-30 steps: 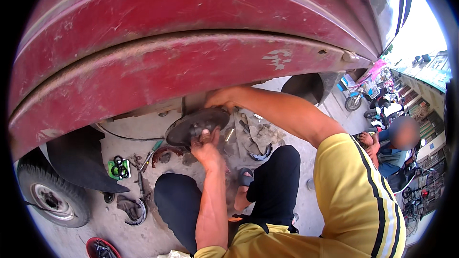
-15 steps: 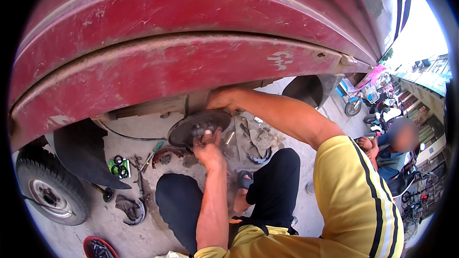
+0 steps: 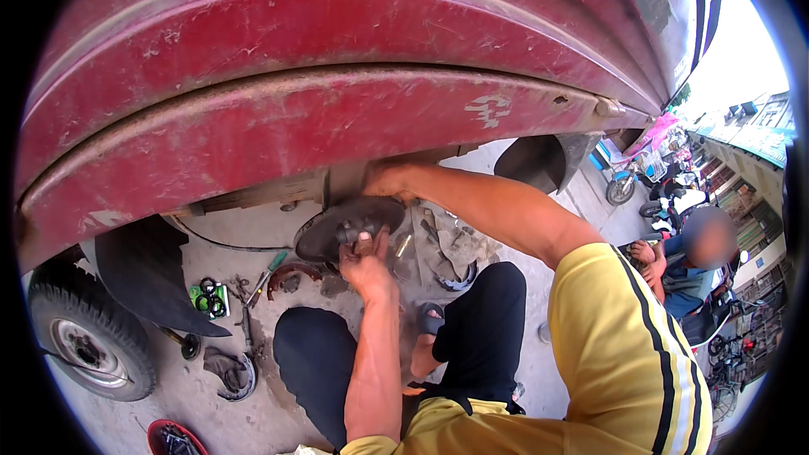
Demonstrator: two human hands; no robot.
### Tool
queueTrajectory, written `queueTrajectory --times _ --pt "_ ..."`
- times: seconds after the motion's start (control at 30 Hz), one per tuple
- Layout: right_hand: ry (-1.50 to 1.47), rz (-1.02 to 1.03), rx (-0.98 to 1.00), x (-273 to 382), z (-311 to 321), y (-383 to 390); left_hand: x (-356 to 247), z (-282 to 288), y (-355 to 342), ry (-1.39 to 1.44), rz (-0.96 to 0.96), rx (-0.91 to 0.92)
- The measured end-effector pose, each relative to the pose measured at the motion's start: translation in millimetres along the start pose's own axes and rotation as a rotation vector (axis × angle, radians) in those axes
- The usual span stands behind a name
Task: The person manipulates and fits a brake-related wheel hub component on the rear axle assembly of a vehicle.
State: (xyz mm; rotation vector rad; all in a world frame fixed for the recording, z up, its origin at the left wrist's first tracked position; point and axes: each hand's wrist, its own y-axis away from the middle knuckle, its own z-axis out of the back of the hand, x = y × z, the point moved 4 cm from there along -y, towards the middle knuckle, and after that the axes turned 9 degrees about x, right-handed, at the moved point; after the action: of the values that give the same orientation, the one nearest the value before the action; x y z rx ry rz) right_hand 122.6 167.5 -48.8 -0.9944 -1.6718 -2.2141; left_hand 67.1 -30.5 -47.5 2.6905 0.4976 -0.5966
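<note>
- Under the red body (image 3: pixel 337 118) of a raised vehicle, your two hands work on the round, dark brake plate (image 3: pixel 350 226) that sits just below the body's lower edge.
- Your left hand (image 3: pixel 368 263) comes up from below the plate; its fingertips (image 3: pixel 363 240) press against the small hub part (image 3: pixel 352 230) at the plate's middle. The fingers look curled on that part, though whether they truly grip it cannot be told from here.
- Your right hand (image 3: pixel 388 179) reaches over from the right and rests at the plate's upper right rim, where it meets the body. Its fingers are tucked out of sight, so its hold cannot be told.
- The plate faces you, tilted, with its face toward your left hand; that hand is the nearer one to the hub.
- Left of the plate and lower, on the ground, lie a curved brake shoe (image 3: pixel 291 274), a screwdriver (image 3: pixel 267 268) and a green packet (image 3: pixel 208 297); farther left stands a wheel (image 3: pixel 84 345).
- Well right of the plate, another person (image 3: pixel 687 274) sits by parked motorbikes.
</note>
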Motion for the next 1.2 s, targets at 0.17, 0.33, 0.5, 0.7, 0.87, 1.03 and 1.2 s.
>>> queueTrajectory --times 0.17,0.33,0.5,0.7,0.87,1.03,1.2 --pt "0.130 -0.162 0.031 38 -15 41 -4 4 -4 -0.003 -0.012 0.001" --pt "0.147 -0.224 0.094 26 -4 27 -3 2 -2 -0.013 -0.010 0.010" --pt "0.154 -0.118 -0.020 28 -6 22 -7 2 -1 -0.030 -0.010 0.004" --pt "0.036 0.042 -0.097 26 -11 20 -3 3 -2 -0.004 0.001 0.000" --pt "0.019 0.000 -0.125 39 -22 41 -7 4 -4 -0.024 -0.014 0.004" --pt "-0.075 -0.020 -0.029 25 -13 27 -2 7 -5 -0.019 -0.023 0.018" --pt "-0.145 0.052 -0.006 7 -9 8 -2 3 -2 -0.036 -0.007 0.018"
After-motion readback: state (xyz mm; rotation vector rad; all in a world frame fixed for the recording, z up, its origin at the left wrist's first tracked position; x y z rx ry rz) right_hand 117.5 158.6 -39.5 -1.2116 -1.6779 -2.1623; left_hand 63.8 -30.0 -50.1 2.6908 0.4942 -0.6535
